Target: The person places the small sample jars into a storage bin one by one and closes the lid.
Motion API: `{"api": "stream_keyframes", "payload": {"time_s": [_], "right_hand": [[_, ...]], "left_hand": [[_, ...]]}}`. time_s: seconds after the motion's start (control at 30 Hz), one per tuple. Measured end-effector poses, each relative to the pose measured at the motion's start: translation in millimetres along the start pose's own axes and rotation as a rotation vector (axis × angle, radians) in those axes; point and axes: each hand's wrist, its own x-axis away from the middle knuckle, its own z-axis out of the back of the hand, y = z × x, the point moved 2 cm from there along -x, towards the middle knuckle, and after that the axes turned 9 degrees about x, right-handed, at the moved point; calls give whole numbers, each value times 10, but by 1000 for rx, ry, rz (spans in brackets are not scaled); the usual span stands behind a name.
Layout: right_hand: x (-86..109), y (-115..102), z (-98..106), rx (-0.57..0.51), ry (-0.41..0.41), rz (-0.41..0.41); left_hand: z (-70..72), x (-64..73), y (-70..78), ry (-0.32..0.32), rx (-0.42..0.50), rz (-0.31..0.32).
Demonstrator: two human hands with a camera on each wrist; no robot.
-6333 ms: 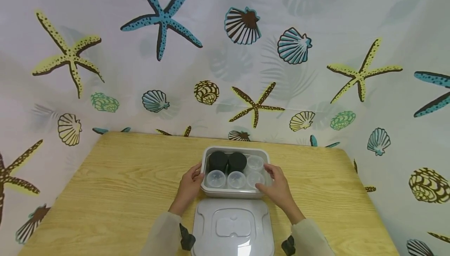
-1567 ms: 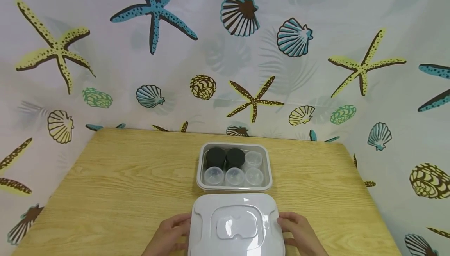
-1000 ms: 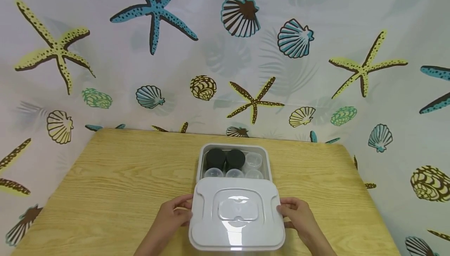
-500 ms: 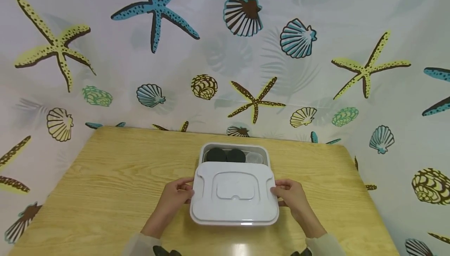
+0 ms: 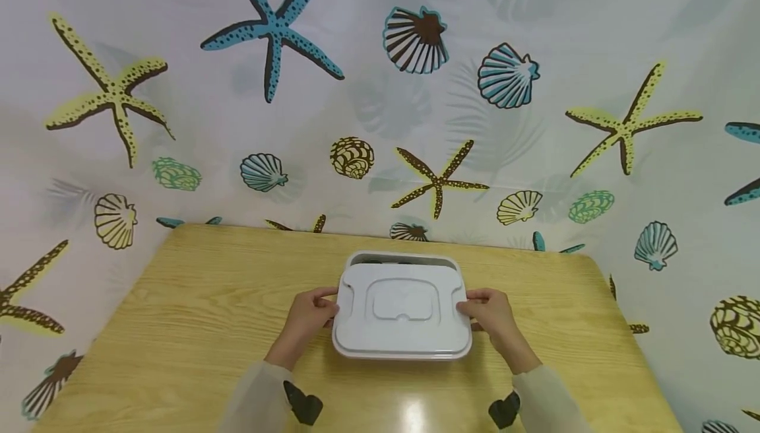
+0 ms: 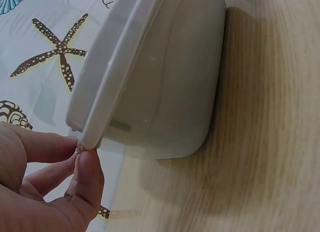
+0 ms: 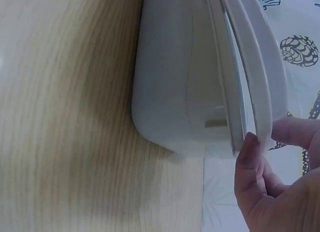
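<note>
A white plastic lid (image 5: 402, 311) lies over most of the white storage box (image 5: 410, 259), shifted toward the person, so only the box's far rim shows in the head view. My left hand (image 5: 310, 317) pinches the lid's left edge between thumb and fingers. At the opposite edge, my right hand (image 5: 491, 314) pinches the lid the same way. In the right wrist view a narrow gap runs between the lid (image 7: 257, 67) and the rim of the box (image 7: 175, 77). Slivers of dark tops show at the box's far side; the other contents are hidden under the lid.
The box stands on a wood-grain table (image 5: 237, 274). Behind the table and at both sides hangs a white cloth (image 5: 368, 103) printed with starfish and shells. Dark wrist mounts (image 5: 304, 405) sit at both sleeves.
Earlier the lid lay in front of the uncovered box, which held black-topped and clear round containers. Both hands have gripped the lid, lifted it and moved it forward over the box.
</note>
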Motion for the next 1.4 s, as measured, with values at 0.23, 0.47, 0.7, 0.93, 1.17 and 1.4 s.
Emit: {"api": "stream_keyframes", "payload": {"time_s": [0.23, 0.47, 0.7, 0.93, 1.17, 1.4], "right_hand": [[-173, -67, 4, 21, 7, -16], [-283, -123, 30, 50, 41, -27], [-345, -135, 30, 71, 38, -55], [-353, -106, 22, 98, 37, -77], [-351, -94, 3, 95, 30, -73], [-351, -71, -7, 104, 32, -47]], "left_hand": [[-37, -205, 104, 21, -34, 6], [-82, -334, 161, 9, -40, 9], [-126, -405, 146, 25, -84, 16], [-158, -397, 132, 36, -88, 15], [-145, -340, 135, 22, -84, 21], [-149, -341, 83, 38, -55, 1]]}}
